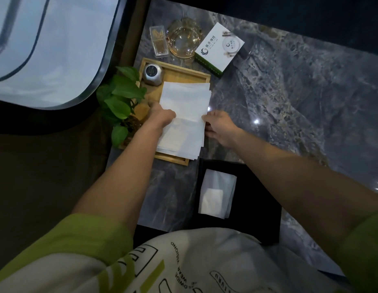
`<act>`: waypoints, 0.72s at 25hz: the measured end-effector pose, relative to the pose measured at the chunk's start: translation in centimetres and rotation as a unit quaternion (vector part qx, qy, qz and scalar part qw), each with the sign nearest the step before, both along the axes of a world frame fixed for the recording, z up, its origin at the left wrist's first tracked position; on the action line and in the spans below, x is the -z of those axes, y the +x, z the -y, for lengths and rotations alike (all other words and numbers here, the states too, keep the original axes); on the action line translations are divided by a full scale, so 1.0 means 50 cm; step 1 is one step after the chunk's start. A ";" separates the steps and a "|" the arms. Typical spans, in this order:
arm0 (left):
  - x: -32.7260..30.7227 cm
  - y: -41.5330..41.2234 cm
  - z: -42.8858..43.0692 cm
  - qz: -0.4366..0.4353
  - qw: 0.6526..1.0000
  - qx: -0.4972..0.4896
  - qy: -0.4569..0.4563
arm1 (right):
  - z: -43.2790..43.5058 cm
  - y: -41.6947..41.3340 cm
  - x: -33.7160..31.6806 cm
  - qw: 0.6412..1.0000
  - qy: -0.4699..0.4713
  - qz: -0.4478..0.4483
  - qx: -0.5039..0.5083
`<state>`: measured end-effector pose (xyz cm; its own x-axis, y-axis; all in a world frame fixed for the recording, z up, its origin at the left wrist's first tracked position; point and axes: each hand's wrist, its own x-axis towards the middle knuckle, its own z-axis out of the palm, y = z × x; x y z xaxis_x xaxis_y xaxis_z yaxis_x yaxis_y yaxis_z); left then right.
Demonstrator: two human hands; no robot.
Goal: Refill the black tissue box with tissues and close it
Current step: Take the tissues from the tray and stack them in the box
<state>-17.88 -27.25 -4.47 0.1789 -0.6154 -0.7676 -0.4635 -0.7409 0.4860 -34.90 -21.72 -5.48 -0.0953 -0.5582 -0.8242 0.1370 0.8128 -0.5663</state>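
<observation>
A stack of white tissues (184, 117) lies over a wooden tray (184, 76) on the marble table. My left hand (160, 116) grips the stack's left edge, thumb on top. My right hand (219, 127) pinches the right edge at about mid-length. The black tissue box (253, 199) sits nearer to me, below and right of the stack, with a rectangular opening in which white tissue (217, 193) shows. My shirt hides the box's near side.
A small metal jar (152, 74) stands on the tray's far left corner. Behind the tray are a clear holder (158, 40), a glass ashtray (184, 39) and a white-green carton (219, 48). A leafy plant (120, 102) sits left of the tray.
</observation>
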 end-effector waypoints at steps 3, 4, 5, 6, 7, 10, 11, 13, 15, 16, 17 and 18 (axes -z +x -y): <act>-0.003 -0.008 -0.013 -0.002 1.000 0.001 -0.002 | -0.009 0.011 -0.009 0.999 -0.021 0.023 0.006; -0.003 -0.009 -0.016 -0.003 1.000 0.003 -0.002 | -0.011 0.013 -0.011 0.999 -0.027 0.027 0.002; -0.004 -0.010 -0.018 -0.006 1.000 0.002 -0.003 | -0.013 0.013 -0.014 0.999 -0.030 0.021 -0.003; -0.005 -0.011 -0.020 -0.012 1.000 0.000 -0.003 | -0.017 0.010 -0.017 0.999 -0.034 0.010 -0.005; -0.006 -0.013 -0.023 -0.022 1.000 -0.003 -0.004 | -0.023 0.007 -0.022 0.999 -0.040 -0.002 -0.001; -0.012 -0.016 -0.032 -0.061 0.998 -0.006 -0.008 | -0.033 -0.004 -0.042 0.998 -0.061 0.021 0.023; -0.015 -0.017 -0.038 -0.073 0.997 -0.010 -0.009 | -0.038 -0.007 -0.055 0.997 -0.064 0.040 0.028; -0.023 -0.018 -0.052 -0.111 0.993 -0.022 -0.019 | -0.046 -0.010 -0.077 0.995 -0.072 0.065 0.038; -0.038 -0.018 -0.066 -0.151 0.987 -0.031 -0.033 | -0.058 -0.018 -0.105 0.992 -0.089 0.070 0.052; -0.049 -0.016 -0.076 -0.161 0.986 -0.029 -0.037 | -0.066 -0.023 -0.120 0.990 -0.102 0.077 0.056; -0.062 -0.014 -0.086 -0.168 0.985 -0.023 -0.037 | -0.073 -0.029 -0.138 0.988 -0.116 0.085 0.057; -0.074 -0.011 -0.095 -0.186 0.982 -0.017 -0.030 | -0.080 -0.035 -0.155 0.986 -0.127 0.088 0.056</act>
<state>-18.41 -22.50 -0.79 -0.0865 -0.6598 -0.7464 -0.2216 -0.7177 0.6601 -36.65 -17.73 2.26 -0.0352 -0.7430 -0.6684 0.3322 0.6221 -0.7090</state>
